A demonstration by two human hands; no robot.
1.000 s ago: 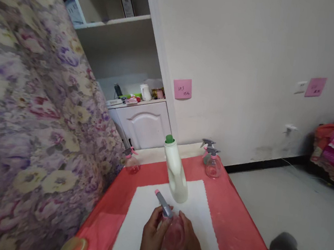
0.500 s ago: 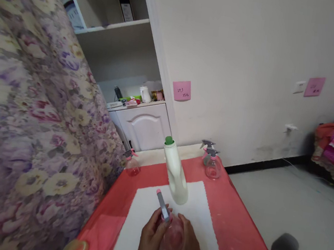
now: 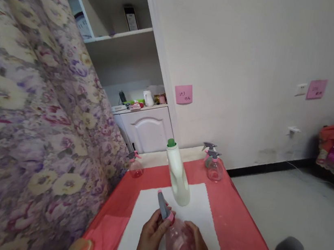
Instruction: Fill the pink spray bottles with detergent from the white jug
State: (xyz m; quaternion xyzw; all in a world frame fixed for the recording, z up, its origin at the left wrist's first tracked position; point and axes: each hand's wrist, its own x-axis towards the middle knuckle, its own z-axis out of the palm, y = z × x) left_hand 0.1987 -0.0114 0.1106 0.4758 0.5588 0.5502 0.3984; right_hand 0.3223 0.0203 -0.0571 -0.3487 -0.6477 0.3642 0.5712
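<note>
A clear pinkish spray bottle (image 3: 178, 241) is held between both hands over the white cloth (image 3: 139, 219). My left hand (image 3: 153, 232) is closed around its pink collar, just below the grey spray head (image 3: 162, 203). My right hand (image 3: 200, 248) wraps the bottle's body from the right side. The bottle tilts, with its head toward the upper left. Just beyond my hands stands a tall pale-green jug (image 3: 178, 177) with a green piece (image 3: 171, 143) at its mouth. Part of the held bottle is hidden by my right hand.
Spray bottles stand at the table's back right (image 3: 215, 170) and back left (image 3: 135, 166). A yellowish round container (image 3: 81, 249) lies at the front left. A red cover (image 3: 241, 237) spreads over the table. A floral curtain (image 3: 46, 125) hangs close on the left.
The spray bottle has tilted and shows more of its body and pink collar. My right hand has moved slightly right and down along it. The whole view has shifted slightly.
</note>
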